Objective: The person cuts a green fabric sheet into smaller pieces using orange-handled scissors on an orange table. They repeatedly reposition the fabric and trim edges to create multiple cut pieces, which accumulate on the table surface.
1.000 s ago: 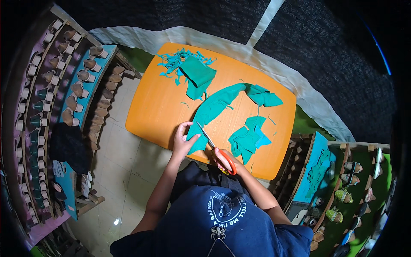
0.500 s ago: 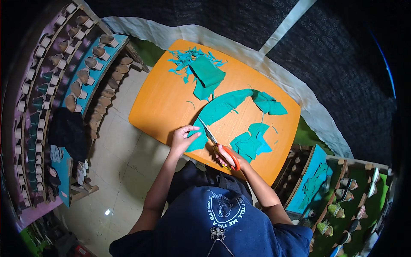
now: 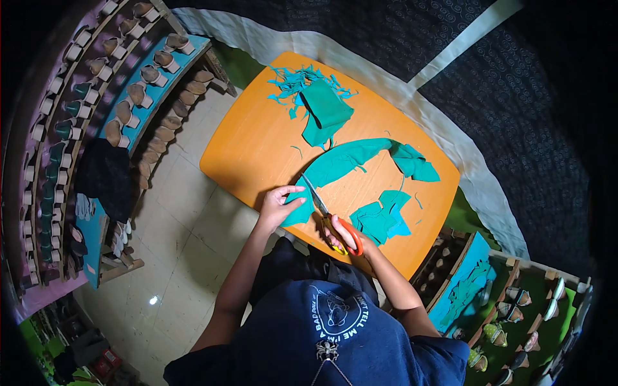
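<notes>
My left hand pinches the near end of a long, curved strip of green material, at the table's near left edge. My right hand grips the red and yellow handles of a pair of scissors. Their blades lie against the strip, just right of my left fingers. The strip arcs across the table to a crumpled far right end. Right of the scissors lie cut green pieces. Further back, a folded green piece rests beside a heap of thin green scraps.
The orange table has rounded corners. On the left, racks hold rows of shoe forms, and a black cloth hangs there. At the lower right are a blue surface with green scraps and a rack of sandals.
The view has shifted slightly, so the table sits a little further right. Both hands keep almost the same places on the strip and scissors; the blades look slightly more closed.
</notes>
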The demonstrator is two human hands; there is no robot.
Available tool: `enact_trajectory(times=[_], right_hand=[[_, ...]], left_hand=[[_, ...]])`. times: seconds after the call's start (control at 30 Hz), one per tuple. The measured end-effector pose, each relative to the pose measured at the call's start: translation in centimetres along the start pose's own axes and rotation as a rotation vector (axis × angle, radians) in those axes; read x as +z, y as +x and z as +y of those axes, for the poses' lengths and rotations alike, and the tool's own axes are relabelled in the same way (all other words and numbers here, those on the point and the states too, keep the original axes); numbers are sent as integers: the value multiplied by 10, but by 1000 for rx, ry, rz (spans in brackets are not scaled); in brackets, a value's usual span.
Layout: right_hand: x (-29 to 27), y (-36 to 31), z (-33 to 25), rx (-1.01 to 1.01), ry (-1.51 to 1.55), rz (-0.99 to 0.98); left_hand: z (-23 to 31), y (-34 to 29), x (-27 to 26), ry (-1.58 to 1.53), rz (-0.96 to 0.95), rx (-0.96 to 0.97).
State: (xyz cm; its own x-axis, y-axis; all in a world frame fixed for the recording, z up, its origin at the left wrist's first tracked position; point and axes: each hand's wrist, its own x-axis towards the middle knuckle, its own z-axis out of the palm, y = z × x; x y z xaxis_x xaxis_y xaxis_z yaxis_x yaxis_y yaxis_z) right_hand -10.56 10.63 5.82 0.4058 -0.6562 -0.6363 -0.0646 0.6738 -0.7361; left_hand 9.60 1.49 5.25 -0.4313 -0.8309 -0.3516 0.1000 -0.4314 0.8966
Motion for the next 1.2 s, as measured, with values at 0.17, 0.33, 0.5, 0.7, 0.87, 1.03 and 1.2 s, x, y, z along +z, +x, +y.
enact_trajectory(times=[0.17,0.33,0.5,0.7,0.87,1.03,1.2], right_hand=[[-9,8,-3,4,3,-94],[-7,12,-5,10,-16,-74],[6,3,-18,56,-77,38],[7,1,-26,18,-161,86],[7,6,-23,70,-76,112],[2,5,-12,31,-58,84],[-1,-17,-5,-64,35,186]], left_hand=[[-3,-4,-1,14,-6,7],[-1,-4,0,7,9,6],[-3,-4,-2,36,0,39],[-3,-6,-6,20,2,13],[-9,-7,-9,55,-44,51],[-2,-5,-5,61,-103,7],[10,0,21,62,-173,-12]])
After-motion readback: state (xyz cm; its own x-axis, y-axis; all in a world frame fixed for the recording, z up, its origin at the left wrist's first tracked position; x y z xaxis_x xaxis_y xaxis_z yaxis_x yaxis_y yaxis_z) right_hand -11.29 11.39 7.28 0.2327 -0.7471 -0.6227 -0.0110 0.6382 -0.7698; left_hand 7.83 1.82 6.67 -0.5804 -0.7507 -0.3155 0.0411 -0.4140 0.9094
